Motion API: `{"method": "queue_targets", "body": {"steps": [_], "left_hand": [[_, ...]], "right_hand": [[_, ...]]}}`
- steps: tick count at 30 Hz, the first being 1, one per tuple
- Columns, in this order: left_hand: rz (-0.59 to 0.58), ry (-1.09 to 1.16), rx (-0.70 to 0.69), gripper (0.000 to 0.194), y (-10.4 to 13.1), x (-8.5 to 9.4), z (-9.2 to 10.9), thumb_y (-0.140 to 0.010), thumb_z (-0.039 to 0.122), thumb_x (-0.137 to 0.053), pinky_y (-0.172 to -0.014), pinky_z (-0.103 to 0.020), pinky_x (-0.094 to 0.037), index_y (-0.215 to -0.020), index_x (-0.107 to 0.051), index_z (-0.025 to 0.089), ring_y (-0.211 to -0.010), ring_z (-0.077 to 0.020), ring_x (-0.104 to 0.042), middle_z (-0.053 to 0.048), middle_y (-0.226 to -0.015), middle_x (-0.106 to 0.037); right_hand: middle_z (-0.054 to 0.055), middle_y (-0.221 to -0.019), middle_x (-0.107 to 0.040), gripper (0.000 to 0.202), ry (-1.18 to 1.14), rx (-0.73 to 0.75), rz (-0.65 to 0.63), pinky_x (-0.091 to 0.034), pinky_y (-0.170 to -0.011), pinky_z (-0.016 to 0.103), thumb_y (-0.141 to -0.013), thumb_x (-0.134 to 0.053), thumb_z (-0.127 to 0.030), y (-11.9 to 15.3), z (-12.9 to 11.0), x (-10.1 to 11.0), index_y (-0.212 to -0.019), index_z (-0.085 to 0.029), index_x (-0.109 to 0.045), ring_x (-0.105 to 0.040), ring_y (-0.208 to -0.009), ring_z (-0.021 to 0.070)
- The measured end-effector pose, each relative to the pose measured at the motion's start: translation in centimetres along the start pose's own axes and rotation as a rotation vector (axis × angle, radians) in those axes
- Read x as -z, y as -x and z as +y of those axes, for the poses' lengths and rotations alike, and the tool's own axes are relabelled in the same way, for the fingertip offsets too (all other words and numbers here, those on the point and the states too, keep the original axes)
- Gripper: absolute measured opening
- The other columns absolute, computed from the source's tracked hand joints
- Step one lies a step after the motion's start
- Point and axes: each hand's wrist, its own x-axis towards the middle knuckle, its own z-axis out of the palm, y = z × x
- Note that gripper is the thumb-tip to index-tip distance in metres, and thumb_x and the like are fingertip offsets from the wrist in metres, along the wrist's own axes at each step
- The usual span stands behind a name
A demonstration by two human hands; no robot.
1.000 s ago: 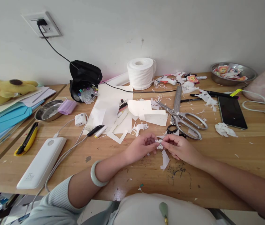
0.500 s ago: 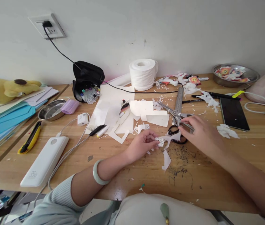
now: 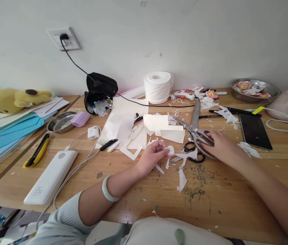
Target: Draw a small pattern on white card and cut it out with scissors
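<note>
My left hand (image 3: 152, 157) pinches a small white paper cutout (image 3: 170, 150) with a black line drawing on it. My right hand (image 3: 220, 147) has its fingers around the handles of large silver scissors (image 3: 194, 132), whose blades point to the far left. Under them lie a metal ruler (image 3: 195, 114) and a second pair of scissors with black handles (image 3: 199, 158), partly covered by a torn paper scrap (image 3: 184, 157). Another scrap (image 3: 182, 180) lies nearer to me. Cream paper pieces (image 3: 171, 133) lie beyond my left hand.
A toilet roll (image 3: 157, 89) and a black pen case (image 3: 100, 85) stand by the wall. On the right are a metal bowl of cutouts (image 3: 254, 97) and a phone (image 3: 254, 131). On the left lie a white power bank (image 3: 50, 178), cables and a yellow utility knife (image 3: 37, 151).
My right hand has shifted slightly right along the silver scissors, and more of their handles shows. The cutout in my left hand has turned and moved a little left. The whole view has shifted slightly.
</note>
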Motion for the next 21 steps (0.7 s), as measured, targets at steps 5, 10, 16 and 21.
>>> {"method": "queue_targets", "body": {"steps": [5,10,16,21], "left_hand": [[0.032,0.029,-0.04,0.034,-0.4,0.2,-0.3,-0.065,0.036,-0.074,-0.07,-0.023,-0.046,-0.074,-0.048,0.016,-0.065,-0.0091,-0.059,0.004,-0.069,-0.058],[0.048,0.055,-0.07,0.034,-0.5,0.4,-0.4,-0.065,0.034,-0.073,-0.067,-0.023,-0.045,-0.076,-0.046,0.017,-0.063,-0.0086,-0.059,0.004,-0.069,-0.057],[0.104,0.056,-0.141,0.031,-0.6,0.4,-0.2,-0.068,0.027,-0.07,-0.066,-0.021,-0.044,-0.077,-0.042,0.019,-0.061,-0.0075,-0.059,0.006,-0.067,-0.057],[0.141,-0.038,-0.226,0.021,-0.7,0.7,0.7,-0.069,0.029,-0.068,-0.065,-0.021,-0.045,-0.074,-0.051,0.016,-0.062,-0.0075,-0.058,0.004,-0.068,-0.056]], "right_hand": [[0.015,-0.103,-0.063,0.045,-0.103,-0.101,-0.051,-0.044,-0.067,0.036,-0.074,-0.05,-0.053,-0.5,0.2,0.5,-0.096,-0.016,-0.06,-0.06,-0.09,0.0314],[0.008,-0.083,-0.065,0.039,-0.449,-0.148,-0.084,-0.04,-0.057,0.03,-0.068,-0.056,-0.055,-0.3,0.5,1.6,-0.082,-0.019,-0.06,-0.059,-0.072,0.0243],[-0.005,-0.052,-0.042,0.034,-1.341,-0.104,-0.396,-0.024,-0.036,0.02,-0.065,-0.062,-0.051,1.4,-1.0,2.1,-0.074,-0.019,-0.052,-0.031,-0.039,0.0067],[-0.001,-0.063,-0.051,0.048,-1.543,0.084,-0.58,-0.029,-0.038,0.02,-0.061,-0.067,-0.061,2.9,-2.4,1.0,-0.085,-0.02,-0.057,-0.036,-0.045,0.0065]]}}
